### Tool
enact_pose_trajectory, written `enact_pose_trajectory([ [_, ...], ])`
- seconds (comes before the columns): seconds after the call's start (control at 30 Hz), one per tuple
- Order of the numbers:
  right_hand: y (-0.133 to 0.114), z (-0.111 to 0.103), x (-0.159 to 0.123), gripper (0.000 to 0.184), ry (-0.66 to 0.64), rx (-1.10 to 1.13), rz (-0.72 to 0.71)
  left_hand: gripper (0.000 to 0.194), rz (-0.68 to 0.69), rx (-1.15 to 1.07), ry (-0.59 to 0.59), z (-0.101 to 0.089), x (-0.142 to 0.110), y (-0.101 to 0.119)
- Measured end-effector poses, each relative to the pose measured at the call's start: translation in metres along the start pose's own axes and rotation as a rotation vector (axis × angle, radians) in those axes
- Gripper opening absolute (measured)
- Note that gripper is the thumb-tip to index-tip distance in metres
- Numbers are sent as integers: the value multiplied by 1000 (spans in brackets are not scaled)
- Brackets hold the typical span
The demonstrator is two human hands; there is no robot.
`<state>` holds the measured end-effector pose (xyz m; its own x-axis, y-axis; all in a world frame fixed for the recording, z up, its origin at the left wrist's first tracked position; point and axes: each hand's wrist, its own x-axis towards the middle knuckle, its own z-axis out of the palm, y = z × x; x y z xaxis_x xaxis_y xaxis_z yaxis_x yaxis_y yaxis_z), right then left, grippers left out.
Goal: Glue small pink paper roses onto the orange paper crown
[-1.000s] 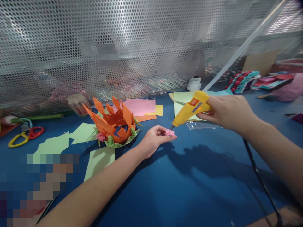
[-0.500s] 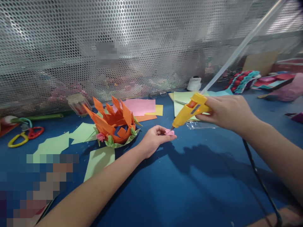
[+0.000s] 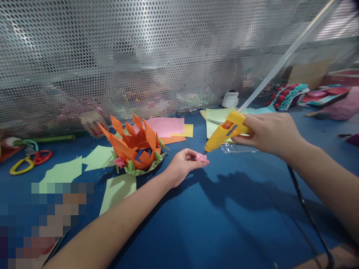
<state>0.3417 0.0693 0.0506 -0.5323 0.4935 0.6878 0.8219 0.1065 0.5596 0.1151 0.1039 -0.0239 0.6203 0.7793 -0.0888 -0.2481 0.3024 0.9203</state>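
Observation:
My left hand [image 3: 181,165] pinches a small folded pink paper piece [image 3: 201,157] just above the blue table [image 3: 218,220]. My right hand [image 3: 270,132] grips a yellow glue gun [image 3: 226,130] with a long clear glue stick [image 3: 283,59] rising from its back. The gun's nozzle tip touches the top of the pink piece. To the left of my left hand sits an orange paper flower with green leaves [image 3: 134,147], with a small pink bud [image 3: 120,162] on its left rim.
Green paper sheets [image 3: 63,172] lie left of the flower; pink, yellow and orange sheets [image 3: 168,129] behind it. Scissors with red and yellow handles [image 3: 28,161] lie far left. A perforated metal screen [image 3: 140,56] closes the back. The gun's black cord [image 3: 308,216] trails right. Craft pieces [image 3: 288,95] sit back right.
The glue gun dipped slightly, so its nozzle came down onto the pink piece. My left hand has stayed put.

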Motion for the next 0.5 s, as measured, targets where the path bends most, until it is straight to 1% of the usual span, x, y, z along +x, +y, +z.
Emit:
enact_pose_trajectory([
  [0.13,0,-1,0,40,-13,-20,8,32,2,7,-10,-1,1,-1],
  [0.3,0,-2,1,37,46,-24,-25,30,11,12,-9,-1,1,-1],
  [0.5,0,-1,1,39,52,6,-24,33,12,-8,-21,-1,0,-2],
])
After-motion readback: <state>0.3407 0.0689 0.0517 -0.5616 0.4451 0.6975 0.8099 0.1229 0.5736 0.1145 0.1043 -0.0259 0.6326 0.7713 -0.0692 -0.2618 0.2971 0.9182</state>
